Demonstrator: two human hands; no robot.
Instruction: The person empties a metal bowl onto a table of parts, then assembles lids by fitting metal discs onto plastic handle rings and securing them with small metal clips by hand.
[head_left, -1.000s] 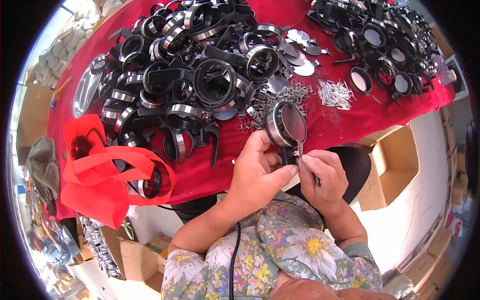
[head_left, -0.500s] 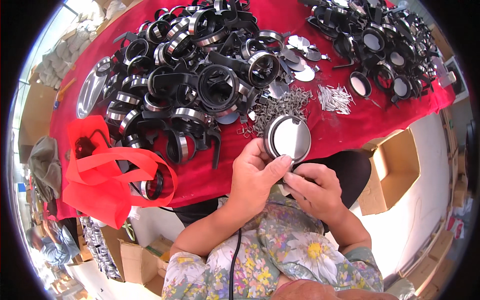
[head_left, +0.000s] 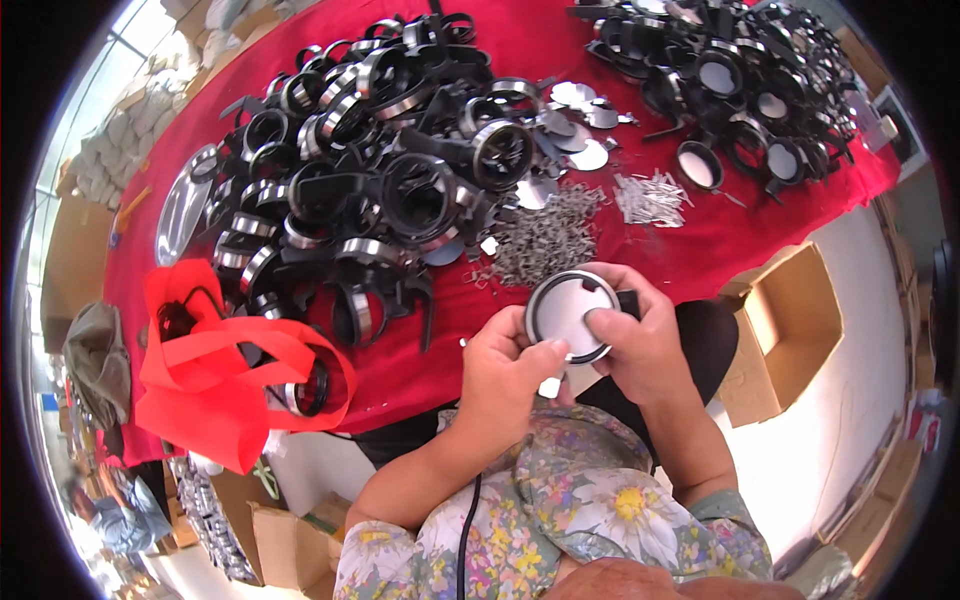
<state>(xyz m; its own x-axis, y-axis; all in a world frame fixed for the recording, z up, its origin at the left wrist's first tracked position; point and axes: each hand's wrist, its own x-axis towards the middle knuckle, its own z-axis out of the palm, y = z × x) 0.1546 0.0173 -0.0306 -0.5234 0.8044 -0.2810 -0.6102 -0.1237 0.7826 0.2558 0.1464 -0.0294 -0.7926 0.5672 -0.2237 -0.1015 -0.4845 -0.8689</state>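
Observation:
My left hand (head_left: 507, 370) and my right hand (head_left: 645, 335) hold one black ring with a silver disc (head_left: 568, 308) between them, near the table's front edge. The disc faces up inside the ring. My right thumb presses on the disc's face, and my right fingers curl round its far right side. The left thumb and fingers pinch the ring's near left rim. A small pale piece (head_left: 549, 387) shows beneath the left thumb; I cannot tell what it is. Just beyond the ring lies a pile of small metal clips (head_left: 550, 240).
A heap of black and silver rings with handles (head_left: 320, 180) covers the left; more rings with discs (head_left: 720, 75) lie far right. Loose silver discs (head_left: 590, 155) and thin metal pins (head_left: 650, 198) lie between. A red fabric bag (head_left: 195, 400) hangs front left. An open carton (head_left: 785, 330) stands right.
The ring has turned, and its face now tips differently. My right hand has moved from its lower edge up to its right side, thumb on the disc. My left hand stays at the rim.

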